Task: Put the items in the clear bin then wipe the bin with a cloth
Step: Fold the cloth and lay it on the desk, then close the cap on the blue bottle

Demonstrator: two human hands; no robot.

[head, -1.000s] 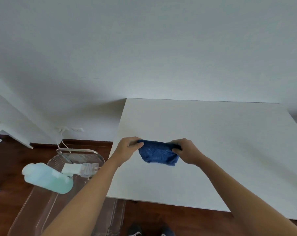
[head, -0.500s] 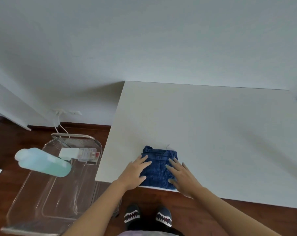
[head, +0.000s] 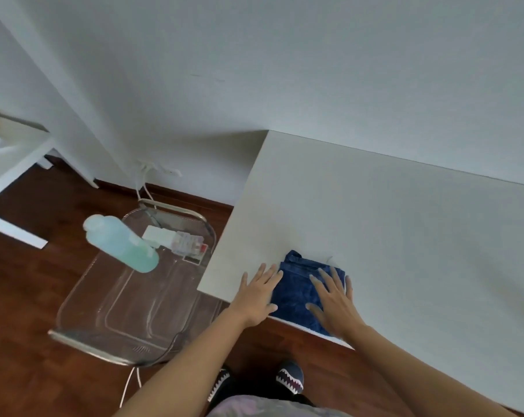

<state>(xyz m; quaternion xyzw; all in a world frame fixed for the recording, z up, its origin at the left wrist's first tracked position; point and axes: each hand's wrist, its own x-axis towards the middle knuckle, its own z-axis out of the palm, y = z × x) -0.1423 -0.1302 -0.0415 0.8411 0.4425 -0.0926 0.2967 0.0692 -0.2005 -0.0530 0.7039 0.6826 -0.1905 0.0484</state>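
Nearest the camera, two slippers with a jagged tooth pattern stand on the dark wooden floor, and both bare forearms reach forward from the bottom edge. The left hand lies flat with fingers spread on the near left corner of the white desk, its fingertips touching the left edge of a folded blue cloth. The right hand rests palm down, fingers spread, on the right half of that cloth. Neither grip is closed around anything; both are open and only press flat. The cloth sits at the desk's near edge, between and under the two hands, with a darker stitched band across its far end and a loose thread showing there. To the left of the desk, lower down, is the clear bin, a see-through tub with a thick rim; nothing stands between it and the left hand but the desk corner. A bottle with pale turquoise liquid lies tilted over the bin's left rim, and at the bin's far end are a white packet and a small clear case with coloured bits inside. Any print on them is too blurred to read. Behind the bin, white cables run down the white wall to the floor.
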